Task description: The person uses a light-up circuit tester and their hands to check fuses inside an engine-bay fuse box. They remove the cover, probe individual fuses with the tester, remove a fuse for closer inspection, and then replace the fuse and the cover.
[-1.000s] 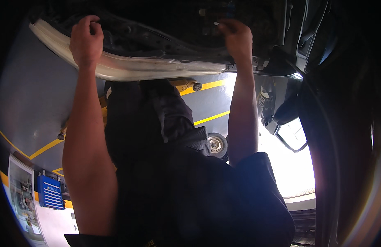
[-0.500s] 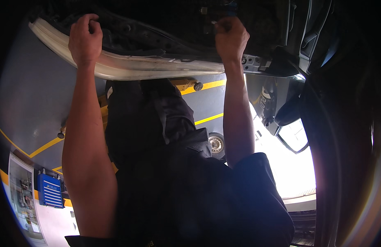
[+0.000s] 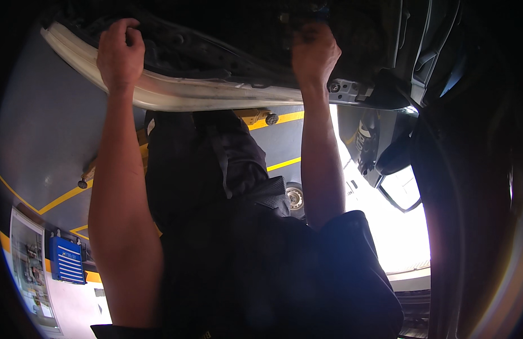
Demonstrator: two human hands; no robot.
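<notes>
My left hand (image 3: 121, 55) is raised over the pale curved panel (image 3: 176, 99) on the vehicle's edge. Its fingers curl closed against the dark structure behind the panel, and whatever they may hold is hidden. To the right, my right hand (image 3: 316, 55) reaches into the dark vehicle interior (image 3: 239, 34). Its fingers are bent inward and lost in shadow, so the thing in them cannot be made out. A small blue part (image 3: 320, 10) shows dimly just beyond that hand. Beside my right wrist is a grey metal bracket (image 3: 346, 88) with round holes.
Grey floor (image 3: 41, 124) with yellow lines lies below. A yellow lift arm (image 3: 255, 116) with a round pad and a wheel (image 3: 295, 199) appear past my legs. At lower left stands a blue cabinet (image 3: 68, 260). Dark vehicle bodywork (image 3: 476, 186) fills the right side.
My right hand has turned slightly and its fingertips sit deeper in shadow. The small pale thing seen at them before no longer shows. My left hand keeps almost the same pose.
</notes>
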